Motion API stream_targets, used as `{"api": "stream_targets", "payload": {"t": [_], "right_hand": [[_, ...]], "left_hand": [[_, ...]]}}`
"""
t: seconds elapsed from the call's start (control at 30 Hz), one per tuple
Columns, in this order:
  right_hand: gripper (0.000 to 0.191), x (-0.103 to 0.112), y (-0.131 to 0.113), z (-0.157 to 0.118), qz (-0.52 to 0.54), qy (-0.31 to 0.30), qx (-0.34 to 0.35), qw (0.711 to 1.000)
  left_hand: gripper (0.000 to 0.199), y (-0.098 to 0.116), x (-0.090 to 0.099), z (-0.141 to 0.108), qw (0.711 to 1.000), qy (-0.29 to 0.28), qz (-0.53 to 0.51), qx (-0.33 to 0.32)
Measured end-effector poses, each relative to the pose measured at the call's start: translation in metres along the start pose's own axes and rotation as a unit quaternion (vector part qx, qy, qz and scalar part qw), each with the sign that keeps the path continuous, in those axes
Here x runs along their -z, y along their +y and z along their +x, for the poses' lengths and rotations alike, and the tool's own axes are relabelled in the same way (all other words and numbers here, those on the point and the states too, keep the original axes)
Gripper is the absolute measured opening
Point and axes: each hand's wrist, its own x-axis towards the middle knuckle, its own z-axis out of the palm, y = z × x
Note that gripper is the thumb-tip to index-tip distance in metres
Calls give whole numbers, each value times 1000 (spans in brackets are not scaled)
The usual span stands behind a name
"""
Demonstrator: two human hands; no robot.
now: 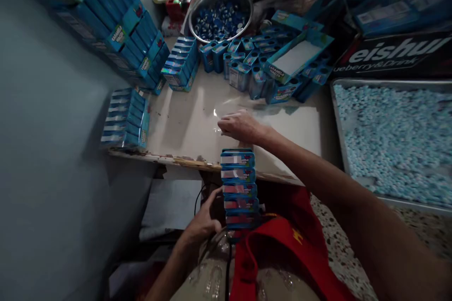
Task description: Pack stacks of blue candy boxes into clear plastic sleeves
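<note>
Near my body, at the table's front edge, a row of blue candy boxes stands packed face to face, pale strips along their tops. My left hand grips this row from its left side, thumb and index finger apart along it; the other fingers are partly hidden. Just beyond the row, over the table, my right hand is closed with its fingertips pinched. Shiny glints at those fingertips look like thin clear plastic film, though its outline is hard to make out.
A similar pack sits at the left edge, beside tall stacks along the wall. Behind are another pack, loose blue containers, an open display tray and a metal bowl of blue caps. A candy-filled metal tray lies right.
</note>
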Motion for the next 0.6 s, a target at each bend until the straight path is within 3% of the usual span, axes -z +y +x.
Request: {"api": "stream_targets", "payload": {"t": [0.07,0.17,0.23,0.33,0.4,0.47,0.6], "right_hand": [[11,-12,2,3,14,-31,-16,999],[11,-21,-1,5,29,-36,-37,998],[12,-26,-4,7,43,-28,-55,997],[13,-33,-5,10,71,-6,-85,994],[12,-37,-3,11,86,1,-97,992],[14,-37,1,9,102,-5,-105,989],[17,-31,10,-13,146,-49,-138,978]], "left_hand": [[37,32,14,12,983,70,148,-81],[27,90,22,48,888,216,334,-229],[28,120,21,83,806,213,457,-311],[32,143,20,133,722,104,595,-337],[23,147,23,155,707,46,632,-315],[13,146,27,167,728,26,621,-288],[4,140,34,169,771,87,589,-227]]}}
